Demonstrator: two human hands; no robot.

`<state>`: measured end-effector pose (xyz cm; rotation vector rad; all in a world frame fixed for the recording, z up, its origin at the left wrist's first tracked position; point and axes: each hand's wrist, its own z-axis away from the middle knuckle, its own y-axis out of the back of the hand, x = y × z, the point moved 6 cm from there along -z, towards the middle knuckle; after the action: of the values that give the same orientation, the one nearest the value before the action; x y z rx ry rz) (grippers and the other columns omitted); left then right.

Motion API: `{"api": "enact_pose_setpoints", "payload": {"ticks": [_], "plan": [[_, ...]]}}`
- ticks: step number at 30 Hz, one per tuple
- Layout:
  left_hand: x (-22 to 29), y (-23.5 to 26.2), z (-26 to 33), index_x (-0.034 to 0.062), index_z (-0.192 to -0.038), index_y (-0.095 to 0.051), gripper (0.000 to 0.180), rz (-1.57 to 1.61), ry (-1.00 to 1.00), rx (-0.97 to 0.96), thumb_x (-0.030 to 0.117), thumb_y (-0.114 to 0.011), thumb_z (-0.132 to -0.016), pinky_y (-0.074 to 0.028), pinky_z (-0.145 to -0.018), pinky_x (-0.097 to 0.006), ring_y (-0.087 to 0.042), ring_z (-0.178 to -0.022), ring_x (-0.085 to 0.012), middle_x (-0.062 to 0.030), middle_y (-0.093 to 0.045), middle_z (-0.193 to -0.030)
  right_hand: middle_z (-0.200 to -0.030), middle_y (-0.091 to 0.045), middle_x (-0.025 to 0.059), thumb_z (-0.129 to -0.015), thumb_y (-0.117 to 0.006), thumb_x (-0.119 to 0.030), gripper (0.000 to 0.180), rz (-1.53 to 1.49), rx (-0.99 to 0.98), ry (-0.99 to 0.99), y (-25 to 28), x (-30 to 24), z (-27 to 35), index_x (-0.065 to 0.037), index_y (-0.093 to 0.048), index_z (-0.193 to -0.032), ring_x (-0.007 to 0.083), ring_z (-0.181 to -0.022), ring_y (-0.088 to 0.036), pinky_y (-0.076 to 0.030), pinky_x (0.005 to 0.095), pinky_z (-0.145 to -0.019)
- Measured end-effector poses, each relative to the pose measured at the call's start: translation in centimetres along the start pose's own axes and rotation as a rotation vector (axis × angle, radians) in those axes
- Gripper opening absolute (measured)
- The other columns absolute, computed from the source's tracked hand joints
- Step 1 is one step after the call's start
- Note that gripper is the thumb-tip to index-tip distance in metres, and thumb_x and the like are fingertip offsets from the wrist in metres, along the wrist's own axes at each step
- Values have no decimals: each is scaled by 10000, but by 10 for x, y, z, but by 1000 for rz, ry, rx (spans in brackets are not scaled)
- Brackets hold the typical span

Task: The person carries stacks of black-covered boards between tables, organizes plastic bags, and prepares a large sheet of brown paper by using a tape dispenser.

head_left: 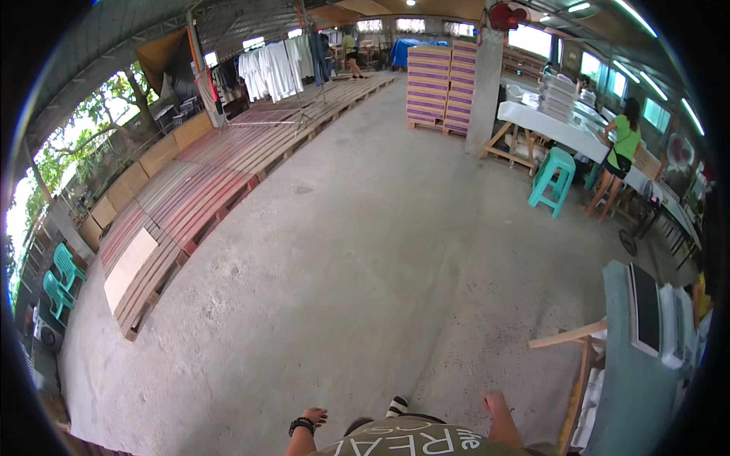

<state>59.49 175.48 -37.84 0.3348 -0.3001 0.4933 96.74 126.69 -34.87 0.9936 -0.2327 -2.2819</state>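
My left hand [314, 416], with a dark band and beads at the wrist, hangs at my left side over the concrete floor [357, 281]. Its fingers are loosely bent and a little apart, and nothing shows in them. On the other side my right hand [495, 401] hangs low with its fingers curled in, and no object can be seen in it. Neither hand touches anything. Nearest to the right hand is a grey-green table [620, 365] on wooden legs, bearing a dark flat panel [644, 308] and plastic-wrapped stacks [674, 323].
Wooden pallets [220, 175] line the left, with a pale board [129, 266] on them and white shirts [271, 72] hanging above. Stacked boxes [430, 87] stand by a pillar [484, 99]. At right are a teal stool [553, 178], a long white table [544, 125] and a person [625, 144] in green.
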Motion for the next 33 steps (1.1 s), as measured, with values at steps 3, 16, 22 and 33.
{"api": "enact_pose_setpoints", "payload": {"ticks": [3, 16, 22, 33], "plan": [[45, 37, -35, 86, -971, -542, 223, 355, -36, 57, 243, -555, -813, -444, -574, -335, -582, -682, -180, -62, -617, -828, -560, -516, 80, -801, -551, -128, 197, 270, -3, 13, -46, -190, -71, -3, -541, -650, 163, -491, -478, -387, 299, -490], [417, 87, -273, 190, -1120, -528, 316, -1392, -235, 114, 310, -382, -867, -374, -925, -393, -394, -1183, -189, -18, -446, -1260, -796, -639, 53, -722, -647, -200, 260, 491, -181, 164, -132, -515, -339, -21, -632, -910, 186, -710, -590, -468, 302, -639], [774, 161, -391, 85, -916, -620, 247, -66, -412, -9, 278, -529, -791, -451, -565, -274, -580, -660, -128, -72, -624, -732, -622, -600, 82, -750, -588, -159, 156, 347, -217, 363, -118, -513, -391, -8, -624, -745, 176, -522, -549, -434, 300, -476], [1086, 6, -425, 106, -968, -565, 232, -95, -255, -104, 279, -539, -816, -438, -523, -308, -563, -667, -131, -24, -609, -828, -648, -528, 98, -738, -565, -125, 122, -335, 101, -273, -4, -668, -724, -5, -562, -716, 178, -554, -507, -450, 308, -501]]}}
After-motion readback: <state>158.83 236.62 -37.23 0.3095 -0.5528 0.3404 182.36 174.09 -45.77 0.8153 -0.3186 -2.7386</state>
